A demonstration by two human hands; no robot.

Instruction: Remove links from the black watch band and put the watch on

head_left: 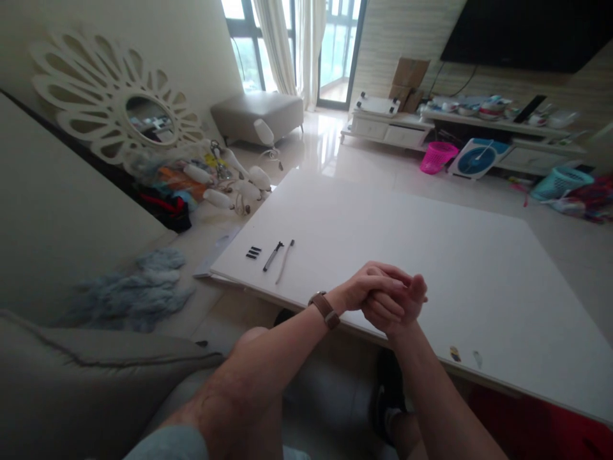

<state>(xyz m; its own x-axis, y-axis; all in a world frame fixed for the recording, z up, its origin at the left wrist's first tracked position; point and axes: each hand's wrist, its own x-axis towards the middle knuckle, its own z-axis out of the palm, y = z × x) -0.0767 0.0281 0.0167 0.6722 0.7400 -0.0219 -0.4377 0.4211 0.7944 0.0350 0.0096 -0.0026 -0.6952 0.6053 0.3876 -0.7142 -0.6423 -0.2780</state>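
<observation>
My left hand, with a brown-strapped watch on its wrist, is clasped with my right hand above the near edge of the white table. Their fingers wrap around each other, and the palms are hidden. No tool shows in either one. To the left on the tabletop lie three short black pieces, a slim black tool with a notched head and a toothbrush with a pale handle and dark bristles. Close to the right forearm are a small gold-and-dark item and a small clear piece.
A lamp with several white shades stands past the table's left corner, beside a petal-framed mirror. Grey fluffy cloth lies on the floor. A pink basket and a blue-and-white fan are by the TV cabinet.
</observation>
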